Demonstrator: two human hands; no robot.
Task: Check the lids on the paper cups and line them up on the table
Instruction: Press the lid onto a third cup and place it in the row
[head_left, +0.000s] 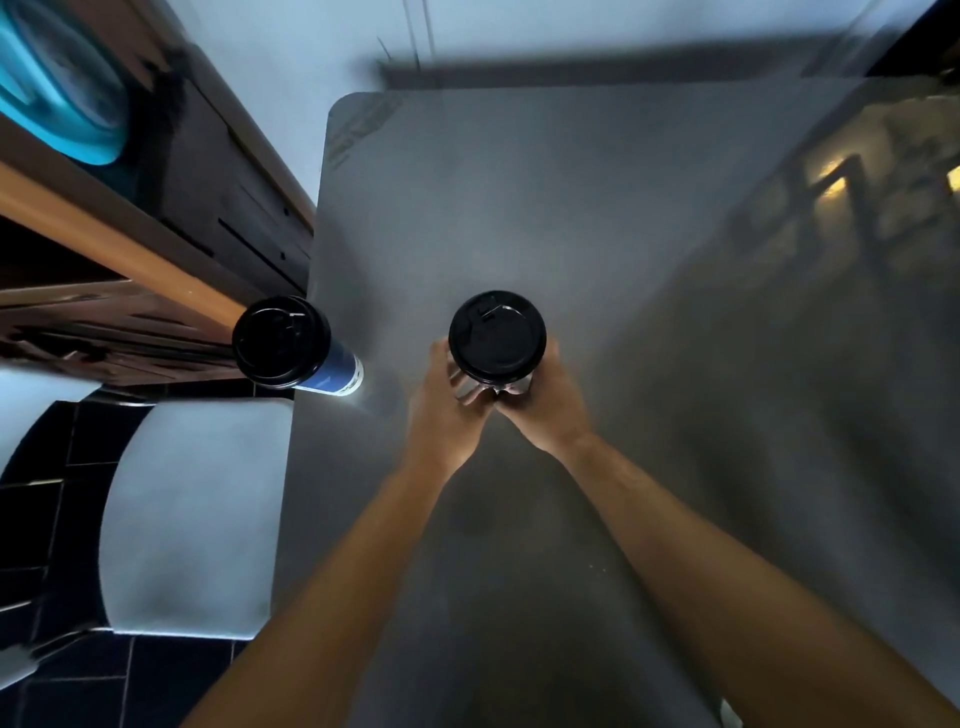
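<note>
Seen from straight above, a paper cup with a black lid stands near the middle of the grey table. My left hand and my right hand wrap round the cup's body from either side, fingers meeting under the lid. The lid hides most of the cup wall. A second paper cup with a blue wall and a black lid stands upright at the table's left edge, apart from both hands.
A pale chair seat sits left of the table over a dark tiled floor. Wooden shelving with a turquoise object runs along the far left. The table's right part shows window reflections.
</note>
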